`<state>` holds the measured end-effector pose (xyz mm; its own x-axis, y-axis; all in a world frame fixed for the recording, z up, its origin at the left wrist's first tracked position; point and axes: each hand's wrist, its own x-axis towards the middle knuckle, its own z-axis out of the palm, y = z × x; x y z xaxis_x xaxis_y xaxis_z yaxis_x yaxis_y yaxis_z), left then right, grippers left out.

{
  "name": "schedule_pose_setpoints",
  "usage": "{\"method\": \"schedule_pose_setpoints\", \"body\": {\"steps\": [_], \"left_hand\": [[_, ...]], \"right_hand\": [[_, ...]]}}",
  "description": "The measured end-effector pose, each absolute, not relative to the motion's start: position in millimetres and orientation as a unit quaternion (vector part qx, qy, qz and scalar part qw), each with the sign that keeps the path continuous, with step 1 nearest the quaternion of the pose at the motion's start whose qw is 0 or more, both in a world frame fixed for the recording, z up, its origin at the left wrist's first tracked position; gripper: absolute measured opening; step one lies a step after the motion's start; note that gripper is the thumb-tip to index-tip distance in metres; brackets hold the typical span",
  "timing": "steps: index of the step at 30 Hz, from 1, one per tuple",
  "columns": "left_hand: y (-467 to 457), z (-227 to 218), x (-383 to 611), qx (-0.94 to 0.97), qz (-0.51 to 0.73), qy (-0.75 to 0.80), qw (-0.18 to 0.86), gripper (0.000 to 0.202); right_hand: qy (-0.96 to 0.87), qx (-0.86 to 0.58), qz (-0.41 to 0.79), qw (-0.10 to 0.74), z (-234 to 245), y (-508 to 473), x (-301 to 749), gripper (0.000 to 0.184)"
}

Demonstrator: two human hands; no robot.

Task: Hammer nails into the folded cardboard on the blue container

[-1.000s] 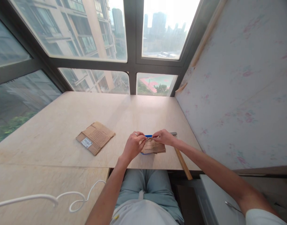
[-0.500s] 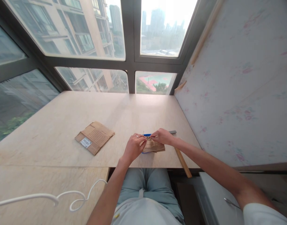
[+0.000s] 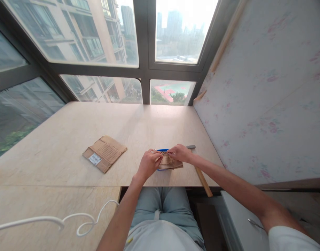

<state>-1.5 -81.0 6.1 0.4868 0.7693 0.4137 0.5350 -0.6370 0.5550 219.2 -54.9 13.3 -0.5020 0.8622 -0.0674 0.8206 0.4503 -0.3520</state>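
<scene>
A small piece of brown ridged cardboard (image 3: 166, 164) lies over a blue-rimmed object (image 3: 163, 150) near the front edge of the tabletop, and small pale pieces show along its far edge. My left hand (image 3: 149, 163), with a ring on one finger, pinches at the cardboard's upper left. From the other side, my right hand (image 3: 179, 153) pinches close by, its fingertips almost meeting the left ones. Whatever sits between the fingertips is too small to make out. Beside my right wrist is a hammer (image 3: 203, 181), its wooden handle reaching past the table edge and its head partly behind my hand.
A flattened cardboard piece (image 3: 105, 153) with a white barcode label lies to the left on the pale tabletop (image 3: 71, 132). A white cable (image 3: 84, 216) curls over the lower left surface. Windows stand ahead, and a papered wall (image 3: 264, 104) closes off the right.
Both hands stay at the cardboard, with only small shifts of the fingers. The whole view has moved very slightly.
</scene>
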Motion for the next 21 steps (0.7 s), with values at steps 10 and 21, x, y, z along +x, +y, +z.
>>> {"method": "schedule_pose_setpoints", "body": {"steps": [10, 21], "left_hand": [[-81.2, 2.7, -2.3, 0.837, 0.332, 0.393, 0.185, 0.016], [-82.6, 4.5, -6.2, 0.835, 0.336, 0.395, 0.183, 0.017]], "right_hand": [[-0.849, -0.502, 0.159, 0.036, 10.7, -57.8, 217.5, 0.018], [-0.851, -0.49, 0.182, 0.056, 11.0, -56.1, 222.9, 0.019]]}}
